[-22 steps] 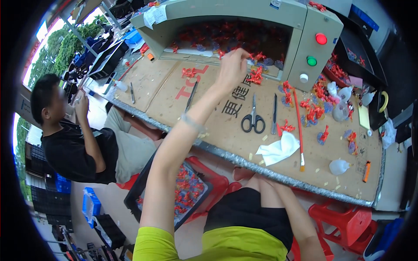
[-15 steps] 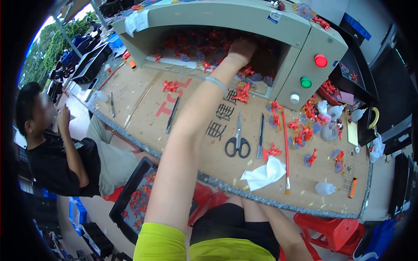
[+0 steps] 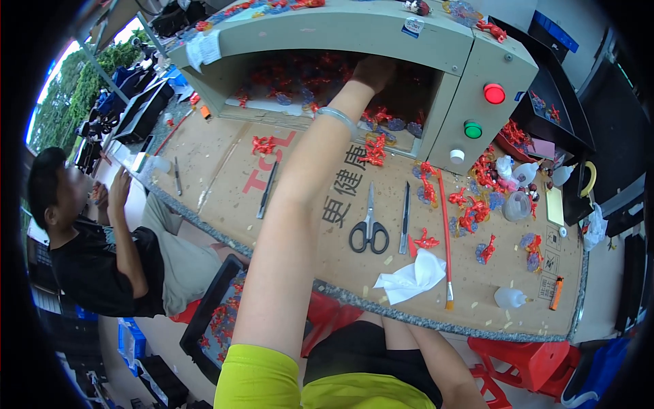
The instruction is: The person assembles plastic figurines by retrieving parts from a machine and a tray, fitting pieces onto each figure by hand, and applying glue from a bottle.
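My left hand [image 3: 375, 72] reaches into the wide opening of a grey-green metal machine [image 3: 306, 35]. Its fingers are lost in shadow, so whether they hold anything cannot be made out. Inside, around that hand, lie many glossy red and translucent purple figurines [image 3: 320, 76]. More red figurines, one of them a red figurine [image 3: 373, 150] just outside the opening, lie on the cardboard below my forearm. My right hand does not show; a bare limb runs down at the lower right of my lap.
On the cardboard-covered table [image 3: 225, 160] lie scissors [image 3: 369, 232], a craft knife [image 3: 405, 221], a long red brush [image 3: 446, 245], white tissue [image 3: 412, 276] and a squeeze bottle [image 3: 511, 297]. Red and green buttons mark the machine's right side. A person [image 3: 102, 252] sits at left; a black tray [image 3: 218, 320] holds figurines.
My left hand has gone slightly deeper into the machine and is darker now. The whole view has shifted a little. The seated person has raised both hands together.
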The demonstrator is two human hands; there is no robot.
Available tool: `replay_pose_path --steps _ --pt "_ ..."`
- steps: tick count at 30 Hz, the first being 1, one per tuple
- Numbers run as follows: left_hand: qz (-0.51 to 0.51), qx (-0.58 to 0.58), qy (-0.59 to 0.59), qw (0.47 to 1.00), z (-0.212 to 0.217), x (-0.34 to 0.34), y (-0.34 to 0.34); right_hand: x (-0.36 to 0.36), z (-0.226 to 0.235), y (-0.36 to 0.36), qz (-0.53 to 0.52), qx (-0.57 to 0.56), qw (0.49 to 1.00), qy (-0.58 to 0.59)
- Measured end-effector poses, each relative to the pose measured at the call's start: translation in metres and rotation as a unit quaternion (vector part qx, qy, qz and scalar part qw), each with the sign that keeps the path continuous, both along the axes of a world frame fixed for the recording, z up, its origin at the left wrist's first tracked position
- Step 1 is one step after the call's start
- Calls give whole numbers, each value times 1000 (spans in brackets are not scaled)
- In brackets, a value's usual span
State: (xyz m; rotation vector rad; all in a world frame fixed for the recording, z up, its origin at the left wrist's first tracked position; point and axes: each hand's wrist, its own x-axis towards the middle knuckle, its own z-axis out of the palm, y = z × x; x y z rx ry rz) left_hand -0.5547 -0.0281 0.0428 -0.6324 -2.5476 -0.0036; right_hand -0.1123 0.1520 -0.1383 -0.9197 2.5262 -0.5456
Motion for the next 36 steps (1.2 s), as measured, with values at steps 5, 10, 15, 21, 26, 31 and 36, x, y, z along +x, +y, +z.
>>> replay_pose_path --steps 5,10,15,21,26,31,36 --pt "49 -1 -111 993 11 31 -25 3 7 -14 29 -19 999 2" --pt "67 38 -124 989 4 25 -46 2 11 -22 45 -25 999 2" --pt "-33 30 -146 988 -1 -5 -23 4 20 -8 22 -15 1000 15" --pt "-109 -83 -112 984 -55 -34 4 99 -29 46 -211 41 976 31" --pt "-36 -129 -52 990 -83 -82 -50 165 -45 20 -332 35 943 17" --pt "-112 -53 23 992 -70 -74 -18 92 -39 -9 -390 11 921 -5" --pt "19 74 11 997 -50 -30 -83 55 -30 -35 -376 -30 926 -7"
